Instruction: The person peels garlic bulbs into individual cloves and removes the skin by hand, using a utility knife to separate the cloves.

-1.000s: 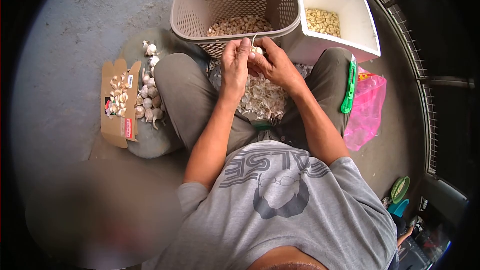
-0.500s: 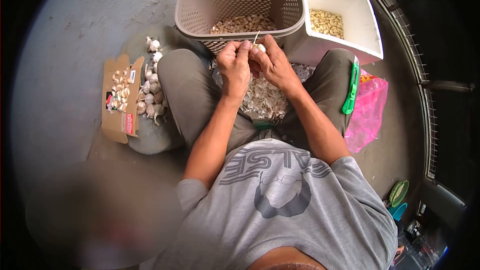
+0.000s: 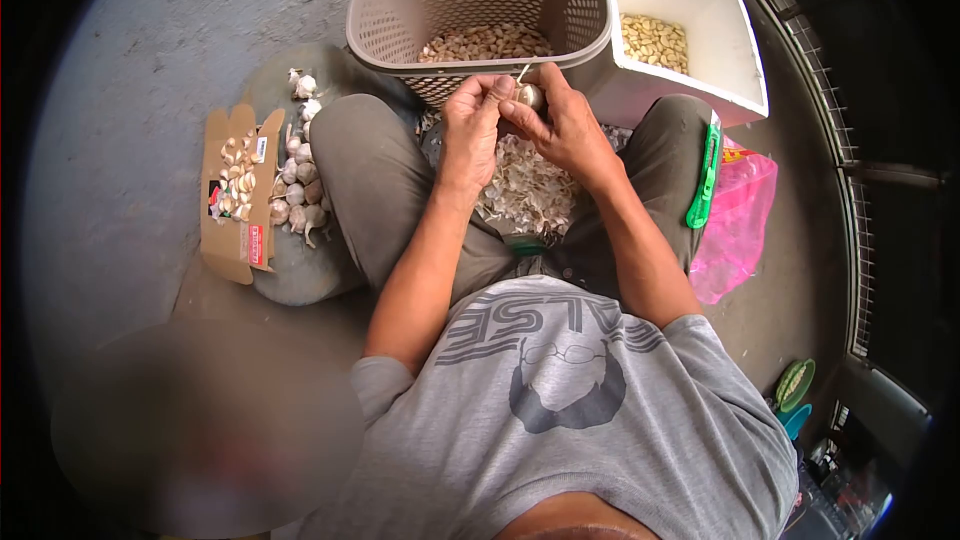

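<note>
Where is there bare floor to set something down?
Most room is on the grey floor, left of the cardboard box. A smaller patch lies between the pink bag and green container. It is crowded between the legs, where the left hand and right hand work above peelings, and beside the left knee, with garlic bulbs.

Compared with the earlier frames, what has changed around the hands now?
The left hand has shifted slightly rightward; the garlic bulb has gone with it and shows more of its round side. No visible new grasp or release: both hands, the right included, stay on it. The green box cutter and perforated basket stayed put.
</note>
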`<state>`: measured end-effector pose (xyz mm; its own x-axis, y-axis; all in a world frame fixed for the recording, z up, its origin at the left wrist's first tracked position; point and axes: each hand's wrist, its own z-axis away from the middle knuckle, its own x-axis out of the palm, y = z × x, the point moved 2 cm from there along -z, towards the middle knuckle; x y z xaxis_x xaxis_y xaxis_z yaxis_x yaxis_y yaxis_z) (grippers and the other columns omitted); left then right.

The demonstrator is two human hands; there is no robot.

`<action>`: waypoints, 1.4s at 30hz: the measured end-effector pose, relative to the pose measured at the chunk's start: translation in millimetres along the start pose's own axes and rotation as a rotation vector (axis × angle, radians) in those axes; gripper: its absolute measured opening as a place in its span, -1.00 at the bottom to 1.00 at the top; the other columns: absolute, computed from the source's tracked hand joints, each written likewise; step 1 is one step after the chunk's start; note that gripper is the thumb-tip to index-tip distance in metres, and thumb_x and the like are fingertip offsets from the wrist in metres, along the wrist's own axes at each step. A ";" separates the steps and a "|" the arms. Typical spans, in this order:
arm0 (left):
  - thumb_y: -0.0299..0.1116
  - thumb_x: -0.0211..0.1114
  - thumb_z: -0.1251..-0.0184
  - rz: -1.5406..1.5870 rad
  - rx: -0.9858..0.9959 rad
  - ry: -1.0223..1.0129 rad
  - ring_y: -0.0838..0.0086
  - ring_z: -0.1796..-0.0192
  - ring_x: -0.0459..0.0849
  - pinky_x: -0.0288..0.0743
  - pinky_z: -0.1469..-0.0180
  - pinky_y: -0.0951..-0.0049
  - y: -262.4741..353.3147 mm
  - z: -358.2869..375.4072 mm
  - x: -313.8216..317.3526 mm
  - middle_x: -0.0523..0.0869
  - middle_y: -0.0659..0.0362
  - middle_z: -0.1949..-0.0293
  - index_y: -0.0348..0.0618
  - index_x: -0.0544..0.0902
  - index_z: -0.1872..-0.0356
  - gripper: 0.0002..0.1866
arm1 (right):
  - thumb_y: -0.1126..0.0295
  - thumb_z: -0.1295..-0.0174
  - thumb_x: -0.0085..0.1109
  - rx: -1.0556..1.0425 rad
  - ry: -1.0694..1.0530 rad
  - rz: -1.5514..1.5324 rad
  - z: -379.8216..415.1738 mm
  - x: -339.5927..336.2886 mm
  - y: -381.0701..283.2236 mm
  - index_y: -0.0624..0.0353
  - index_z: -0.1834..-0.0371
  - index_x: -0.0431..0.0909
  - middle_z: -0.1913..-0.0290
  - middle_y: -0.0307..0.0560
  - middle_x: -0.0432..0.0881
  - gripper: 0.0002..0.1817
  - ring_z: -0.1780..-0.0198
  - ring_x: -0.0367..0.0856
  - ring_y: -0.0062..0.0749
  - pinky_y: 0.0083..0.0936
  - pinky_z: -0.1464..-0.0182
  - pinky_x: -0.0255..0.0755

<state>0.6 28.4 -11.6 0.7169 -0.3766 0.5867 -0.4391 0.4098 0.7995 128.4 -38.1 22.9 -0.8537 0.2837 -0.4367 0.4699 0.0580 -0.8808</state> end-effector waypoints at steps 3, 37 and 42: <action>-0.34 0.37 -0.54 -0.150 0.070 -0.056 0.60 0.29 0.72 0.69 0.27 0.55 3.1 2.1 -0.3 0.76 0.21 0.27 -0.27 0.68 0.14 -0.83 | -0.04 -0.49 0.24 -0.014 -0.066 -0.121 0.6 -1.1 4.0 0.30 0.10 0.42 0.47 0.24 0.61 -0.48 0.39 0.66 0.10 -0.15 0.30 0.50; -0.21 0.21 -0.66 -0.044 -0.004 0.016 0.48 0.48 0.69 0.59 0.50 0.42 -10.1 -1.6 3.0 0.72 0.19 0.36 -0.19 0.61 0.14 -0.76 | 0.49 -0.30 0.40 0.296 -0.017 -0.587 -8.4 5.2 27.3 0.27 0.26 0.58 0.46 -0.18 0.66 -0.85 0.50 0.53 -0.65 -0.62 0.50 0.36; -0.22 0.23 -0.65 0.063 -0.057 0.074 0.45 0.52 0.66 0.57 0.52 0.40 -7.7 -4.5 -3.1 0.70 0.12 0.32 -0.31 0.63 0.09 -0.72 | 0.56 -0.22 0.36 0.360 0.032 -0.971 -8.1 -10.4 30.4 0.27 0.30 0.62 0.50 -0.18 0.63 -0.91 0.58 0.55 -0.57 -0.58 0.60 0.38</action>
<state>4.2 30.2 -20.2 0.7276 -0.2870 0.6231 -0.4546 0.4786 0.7512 153.4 -31.5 2.1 -0.8199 0.2935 0.4916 -0.5175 -0.0126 -0.8556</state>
